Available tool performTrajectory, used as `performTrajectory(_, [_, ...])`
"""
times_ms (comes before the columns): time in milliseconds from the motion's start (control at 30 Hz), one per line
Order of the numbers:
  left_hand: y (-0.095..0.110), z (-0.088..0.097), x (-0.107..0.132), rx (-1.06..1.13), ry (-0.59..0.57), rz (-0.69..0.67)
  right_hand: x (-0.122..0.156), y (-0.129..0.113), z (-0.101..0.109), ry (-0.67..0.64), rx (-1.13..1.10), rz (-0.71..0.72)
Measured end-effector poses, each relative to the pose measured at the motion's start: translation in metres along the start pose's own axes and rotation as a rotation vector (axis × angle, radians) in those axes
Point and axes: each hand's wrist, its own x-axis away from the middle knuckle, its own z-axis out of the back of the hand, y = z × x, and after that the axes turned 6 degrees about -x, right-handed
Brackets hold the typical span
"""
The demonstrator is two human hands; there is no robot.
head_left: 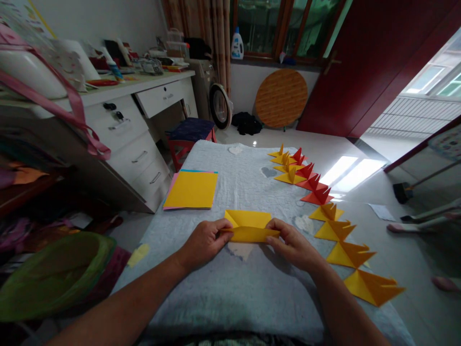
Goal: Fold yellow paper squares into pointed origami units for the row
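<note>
A partly folded sheet of yellow origami paper lies at the middle of the cloth-covered table, its near edge lifted into a flap. My left hand pinches the paper's left end between thumb and forefinger. At the opposite end, my right hand grips the right corner the same way. Beyond my left hand rests a stack of square coloured paper, yellow on top with pink and blue edges showing. Folded paper figures in yellow and red line the table's right side.
Left of the table stand a green-lined bin and a white desk with drawers. A stool is by the far left corner. Farther back are a washing machine with its door open and a round wooden board.
</note>
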Motion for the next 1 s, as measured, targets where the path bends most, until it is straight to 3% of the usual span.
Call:
performTrajectory(200, [-0.003,-0.008,-0.003,-0.018,0.098,0.039,-0.007,0.009,-0.013,0.217,0.0,-0.112])
performTrajectory(433, [-0.006,-0.016,-0.004,-0.187,0.121,0.111,-0.013,0.013,-0.023,0.341,0.127,-0.169])
performTrajectory(667, [-0.006,-0.016,-0.002,-0.425,0.17,0.096,-0.02,0.014,-0.022,0.365,0.146,-0.174])
performTrajectory(1000, [-0.011,-0.013,-0.003,-0.394,0.18,0.052,-0.022,0.017,-0.028,0.364,0.316,-0.15])
